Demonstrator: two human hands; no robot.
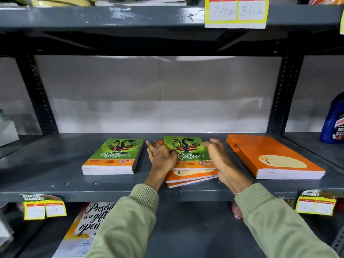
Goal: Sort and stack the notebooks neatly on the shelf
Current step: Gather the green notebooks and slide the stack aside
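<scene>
Head view, left to right: we see a green stack (113, 157) on the shelf (55, 189), our left hand (162, 157) and right hand (221, 161) spread flat around the mixed pile (191, 174), then an orange stack (273, 157). Notebooks look light, floppy, slick; take the side edges.

Both your arms reach forward from the near edge of the view, sleeved in pale green ribbed cuffs that stop at the wrists. Your left hand (161, 156) lies palm down, fingers spread and pointing away from you — the thumb angles toward the right. Your right hand (220, 158) stands more on its edge, palm facing left, fingers loosely curled at the far end. The two hands sit close together, wrists well apart.
</scene>
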